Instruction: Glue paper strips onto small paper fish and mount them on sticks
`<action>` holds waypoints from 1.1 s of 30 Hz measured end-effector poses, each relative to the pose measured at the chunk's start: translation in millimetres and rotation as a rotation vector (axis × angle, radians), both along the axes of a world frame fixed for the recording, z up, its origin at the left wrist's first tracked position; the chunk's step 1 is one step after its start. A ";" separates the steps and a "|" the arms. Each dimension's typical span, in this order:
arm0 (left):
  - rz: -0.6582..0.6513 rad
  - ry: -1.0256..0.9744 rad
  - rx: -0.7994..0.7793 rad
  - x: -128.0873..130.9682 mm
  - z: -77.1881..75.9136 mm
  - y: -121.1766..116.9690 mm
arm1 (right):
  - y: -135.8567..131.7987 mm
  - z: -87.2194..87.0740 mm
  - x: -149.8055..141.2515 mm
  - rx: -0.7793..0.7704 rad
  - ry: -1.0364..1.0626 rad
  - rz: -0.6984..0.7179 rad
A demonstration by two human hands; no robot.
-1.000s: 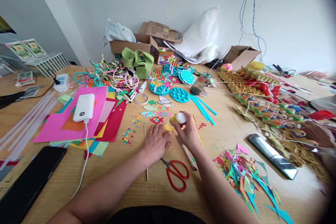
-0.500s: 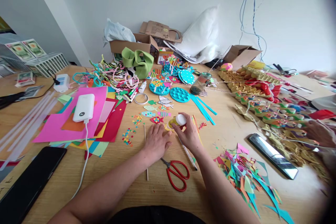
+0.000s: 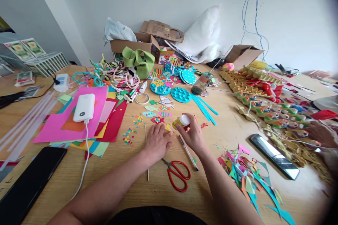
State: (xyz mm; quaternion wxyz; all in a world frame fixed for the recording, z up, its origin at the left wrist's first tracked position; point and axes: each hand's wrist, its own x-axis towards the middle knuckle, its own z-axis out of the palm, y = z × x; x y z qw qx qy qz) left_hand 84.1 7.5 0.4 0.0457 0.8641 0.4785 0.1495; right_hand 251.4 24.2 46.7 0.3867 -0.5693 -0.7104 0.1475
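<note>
Yellow-and-white bottle (image 3: pixel 179 123), tilted, gripped in the right hand (image 3: pixel 192 134) over the bench (image 3: pixel 224 116); left hand (image 3: pixel 157 143) laid palm-down, fingers slightly spread, beside yellow paper (image 3: pixel 168 127); red-handled scissors (image 3: pixel 173 165) and pen (image 3: pixel 188 153) lying between forearms; decorated paper fish (image 3: pixel 157 120) beyond.
</note>
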 end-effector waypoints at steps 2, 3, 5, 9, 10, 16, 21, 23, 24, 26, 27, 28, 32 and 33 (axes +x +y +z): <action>0.001 -0.002 0.001 0.2 0.6 0.1 | 0.0 1.1 2.9 0.004 -0.011 -0.018; 0.001 -0.002 0.003 0.4 0.7 0.2 | 0.2 1.7 3.7 0.007 -0.010 -0.020; 0.000 -0.001 0.009 0.6 0.5 0.3 | 1.2 3.0 3.7 0.013 0.004 -0.026; -0.002 -0.004 0.030 0.7 -1.3 0.6 | 4.3 3.4 0.2 0.026 0.048 -0.055; -0.002 -0.006 0.035 0.6 -1.8 0.7 | 5.0 2.9 -0.8 0.025 0.052 -0.052; -0.003 -0.014 0.033 -0.4 -2.3 0.7 | 4.4 -1.0 -1.6 -0.011 0.033 -0.027; 0.000 -0.013 0.005 0.2 1.2 0.0 | 1.0 2.0 5.8 -0.013 -0.002 -0.020; 0.000 -0.009 -0.002 0.4 2.9 -0.3 | 0.3 3.3 7.5 -0.009 -0.007 -0.029; 0.000 -0.008 -0.002 0.5 3.5 -0.4 | 0.1 3.7 7.6 -0.006 -0.006 -0.031; -0.002 -0.010 0.001 0.6 3.9 -0.5 | 0.0 4.1 6.9 -0.004 -0.001 -0.026; -0.003 -0.011 0.003 0.7 3.7 -0.5 | 0.0 4.1 6.2 -0.005 0.000 -0.021; -0.003 -0.011 0.005 0.7 3.4 -0.5 | 0.3 4.0 5.6 -0.006 -0.001 -0.018; -0.006 -0.010 0.010 0.7 2.7 -0.5 | 2.4 2.3 4.9 0.009 -0.007 -0.032; -0.006 -0.011 0.012 0.7 2.9 -0.6 | 3.0 1.8 5.1 0.014 -0.005 -0.033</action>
